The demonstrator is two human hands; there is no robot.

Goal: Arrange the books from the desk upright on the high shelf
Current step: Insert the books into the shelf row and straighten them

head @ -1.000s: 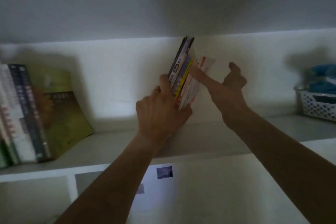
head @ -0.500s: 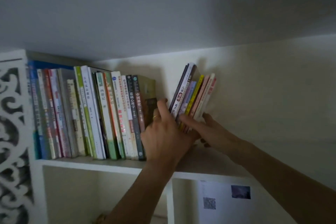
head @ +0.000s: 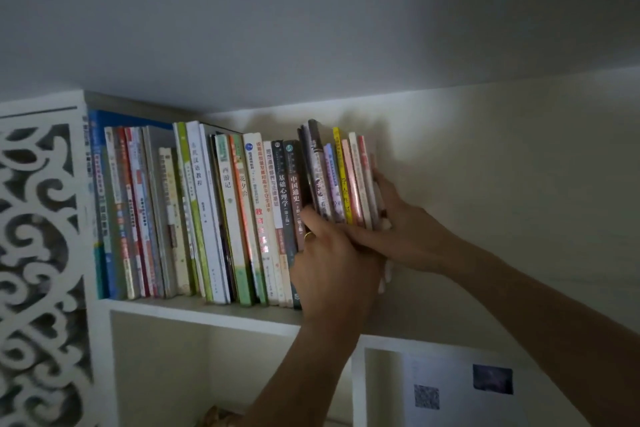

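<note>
A stack of several thin books [head: 337,177] stands nearly upright on the high white shelf [head: 207,310], pressed against the long row of upright books [head: 194,211] to its left. My left hand [head: 332,267], with a ring on one finger, grips the lower front of the stack, thumb at its left side. My right hand [head: 398,229] presses flat against the stack's right side, fingers along the outermost cover. The bottoms of the stack's books are hidden behind my hands.
A white carved lattice panel [head: 38,253] closes the shelf's left end. Bare shelf and wall lie right of the stack. Below are open compartments, and a paper with a QR code [head: 426,397] hangs at lower right. The ceiling is close above.
The stack has been pushed left against the row and tipped from leaning to nearly upright. My right hand went from the front bottom to the stack's right side. The view swung left.
</note>
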